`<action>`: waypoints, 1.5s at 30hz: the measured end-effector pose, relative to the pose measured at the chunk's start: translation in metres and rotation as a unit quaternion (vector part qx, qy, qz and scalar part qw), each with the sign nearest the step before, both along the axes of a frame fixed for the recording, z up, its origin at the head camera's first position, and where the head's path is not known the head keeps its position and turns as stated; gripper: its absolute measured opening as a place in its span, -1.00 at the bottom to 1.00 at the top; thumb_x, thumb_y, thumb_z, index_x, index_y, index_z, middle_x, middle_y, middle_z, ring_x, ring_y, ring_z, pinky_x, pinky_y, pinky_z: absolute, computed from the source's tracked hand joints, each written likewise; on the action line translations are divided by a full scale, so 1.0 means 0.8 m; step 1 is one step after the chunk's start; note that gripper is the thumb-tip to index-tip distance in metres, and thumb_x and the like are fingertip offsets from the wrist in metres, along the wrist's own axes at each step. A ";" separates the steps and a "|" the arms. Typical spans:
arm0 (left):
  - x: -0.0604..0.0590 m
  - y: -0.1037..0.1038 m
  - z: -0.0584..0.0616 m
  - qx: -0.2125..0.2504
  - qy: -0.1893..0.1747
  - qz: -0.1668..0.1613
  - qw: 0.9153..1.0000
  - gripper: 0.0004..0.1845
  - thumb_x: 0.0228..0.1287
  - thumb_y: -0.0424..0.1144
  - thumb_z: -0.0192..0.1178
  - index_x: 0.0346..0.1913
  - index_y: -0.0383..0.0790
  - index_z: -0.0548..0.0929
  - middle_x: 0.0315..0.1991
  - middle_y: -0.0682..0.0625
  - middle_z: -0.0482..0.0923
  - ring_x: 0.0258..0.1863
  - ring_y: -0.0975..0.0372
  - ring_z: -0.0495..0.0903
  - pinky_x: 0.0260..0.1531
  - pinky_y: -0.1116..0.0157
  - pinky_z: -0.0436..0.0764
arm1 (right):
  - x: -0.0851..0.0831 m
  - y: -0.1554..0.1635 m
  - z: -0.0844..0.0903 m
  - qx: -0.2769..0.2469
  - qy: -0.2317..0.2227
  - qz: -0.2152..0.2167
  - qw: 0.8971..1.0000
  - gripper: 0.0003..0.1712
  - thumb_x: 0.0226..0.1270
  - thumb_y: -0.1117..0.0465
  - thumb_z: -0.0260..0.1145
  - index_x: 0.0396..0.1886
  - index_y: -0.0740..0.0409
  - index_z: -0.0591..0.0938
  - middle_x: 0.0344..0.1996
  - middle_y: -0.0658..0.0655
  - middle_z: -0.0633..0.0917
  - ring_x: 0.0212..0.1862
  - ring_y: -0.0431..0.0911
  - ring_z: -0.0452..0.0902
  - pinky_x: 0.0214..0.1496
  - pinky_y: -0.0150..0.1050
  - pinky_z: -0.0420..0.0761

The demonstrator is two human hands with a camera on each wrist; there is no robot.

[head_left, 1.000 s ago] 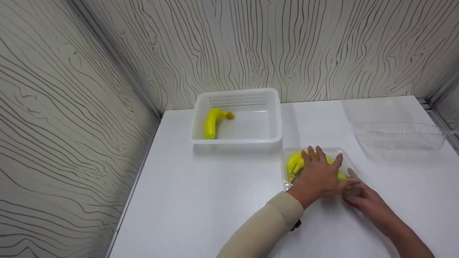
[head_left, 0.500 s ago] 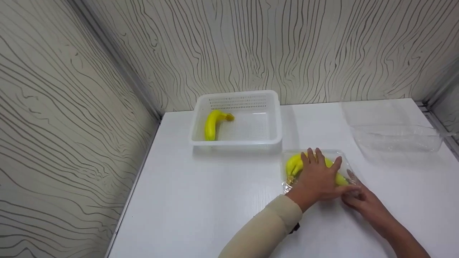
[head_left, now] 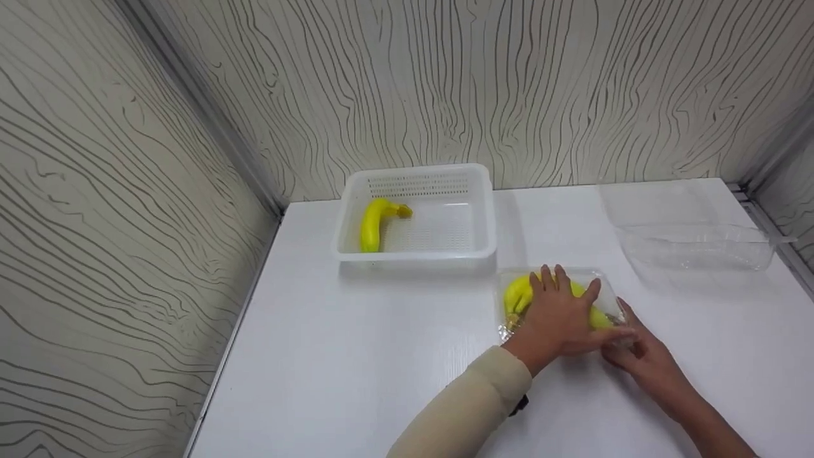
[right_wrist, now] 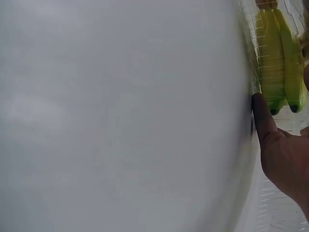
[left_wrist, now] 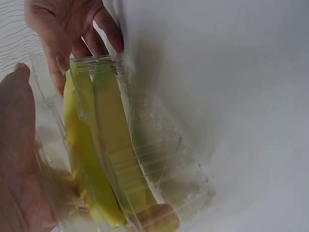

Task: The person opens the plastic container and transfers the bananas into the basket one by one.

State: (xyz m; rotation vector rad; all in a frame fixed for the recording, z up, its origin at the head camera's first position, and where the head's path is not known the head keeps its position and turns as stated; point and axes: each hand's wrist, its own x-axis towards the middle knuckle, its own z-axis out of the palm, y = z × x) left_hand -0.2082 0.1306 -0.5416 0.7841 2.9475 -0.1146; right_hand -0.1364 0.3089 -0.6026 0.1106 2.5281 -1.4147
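A clear plastic box [head_left: 607,296] with yellow bananas [head_left: 519,294] inside lies on the white table. My left hand [head_left: 559,318] rests palm down on top of it, fingers straight and spread, thumb reaching toward the right side. At the box's near right corner, my right hand [head_left: 645,356] grips the edge, with part of its fingers hidden. In the left wrist view, two bananas [left_wrist: 108,121] show through the clear wall, with the right hand [left_wrist: 67,24] around the far end. The right wrist view shows an index finger [right_wrist: 263,116] along the box's lower side.
A white perforated basket [head_left: 416,256] holding one banana [head_left: 371,229] stands at the back left of the table [head_left: 350,356]. A clear plastic box with its lid raised [head_left: 699,248] sits at the back right. Patterned walls [head_left: 445,83] border the table behind and to the left.
The head view has shifted slightly, so things appear a little lower and farther left. Both hands stay on the box with only small finger movements.
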 end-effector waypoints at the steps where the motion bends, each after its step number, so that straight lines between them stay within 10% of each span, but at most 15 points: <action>1: 0.002 0.000 -0.001 0.002 -0.003 0.000 1.000 0.05 0.15 0.85 -0.49 0.69 0.56 0.02 0.71 -0.12 0.19 0.71 -0.09 0.21 0.67 -0.11 0.22 | 0.002 0.000 0.000 0.001 0.000 -0.004 1.000 0.16 0.58 -0.19 0.30 0.77 -0.29 -0.33 0.78 0.27 -0.11 0.72 0.45 -0.14 0.59 0.05 0.40; 8: 0.004 -0.002 0.000 0.003 -0.015 -0.005 1.000 0.03 0.17 0.84 -0.47 0.69 0.56 0.00 0.71 -0.11 0.20 0.71 -0.08 0.21 0.68 -0.09 0.21 | 0.004 0.002 0.000 -0.008 0.006 -0.038 0.999 0.21 0.47 -0.16 0.44 0.80 -0.11 -0.15 0.76 0.33 -0.06 0.69 0.52 -0.11 0.56 0.55 0.15; 14: -0.005 -0.010 0.010 0.012 -0.034 -0.010 0.999 0.01 0.21 0.82 -0.39 0.69 0.55 0.03 0.70 -0.09 0.20 0.71 -0.06 0.19 0.70 -0.02 0.20 | 0.002 0.004 0.002 0.012 0.055 -0.058 0.997 -0.01 0.46 -0.16 0.46 0.71 -0.02 0.21 0.68 0.28 0.27 0.72 0.05 0.16 0.23 -0.68 0.46; 17: -0.009 -0.016 0.015 0.020 -0.048 -0.017 0.999 -0.01 0.22 0.80 -0.33 0.68 0.53 0.07 0.71 -0.08 0.19 0.72 -0.04 0.19 0.71 0.04 0.18 | 0.002 0.005 0.004 0.031 0.061 -0.055 0.996 -0.08 0.46 -0.20 0.44 0.67 -0.05 0.30 0.66 0.23 0.34 0.68 -0.21 0.18 0.15 -0.79 0.36; 21: -0.013 -0.023 0.017 0.021 -0.048 -0.026 0.998 -0.02 0.24 0.79 -0.29 0.67 0.51 0.13 0.71 -0.06 0.20 0.70 -0.01 0.23 0.71 0.12 0.19 | -0.005 0.005 0.007 0.056 0.052 -0.019 0.997 -0.05 0.54 -0.24 0.33 0.75 -0.11 0.18 0.70 0.25 0.22 0.74 0.19 0.09 0.62 -0.12 0.44; 24: -0.013 -0.027 0.016 0.020 -0.047 -0.030 0.998 -0.02 0.24 0.78 -0.28 0.67 0.49 0.14 0.71 -0.06 0.20 0.70 -0.01 0.23 0.71 0.13 0.18 | -0.015 0.004 0.008 0.058 0.043 0.024 0.997 -0.03 0.61 -0.23 0.24 0.78 -0.11 0.01 0.72 0.30 0.11 0.68 0.48 0.01 0.56 0.51 0.20; 38: -0.031 -0.066 0.001 0.134 -0.099 -0.071 0.983 0.04 0.19 0.69 0.10 0.68 0.40 0.17 0.78 0.14 -0.05 0.78 0.25 -0.05 0.75 0.30 -0.04 | -0.027 0.006 0.007 0.088 0.015 0.054 0.995 0.11 0.54 -0.30 0.29 0.78 -0.27 -0.18 0.73 0.35 0.01 0.68 0.55 -0.08 0.52 0.64 0.07; 45: -0.036 -0.093 -0.009 0.131 -0.054 -0.092 0.986 0.04 0.18 0.68 0.12 0.68 0.40 0.19 0.77 0.20 0.00 0.80 0.23 -0.10 0.77 0.19 -0.02 | -0.028 0.005 0.004 0.096 0.015 0.043 0.994 0.12 0.52 -0.33 0.29 0.78 -0.24 -0.14 0.72 0.33 0.07 0.67 0.54 -0.05 0.53 0.62 0.09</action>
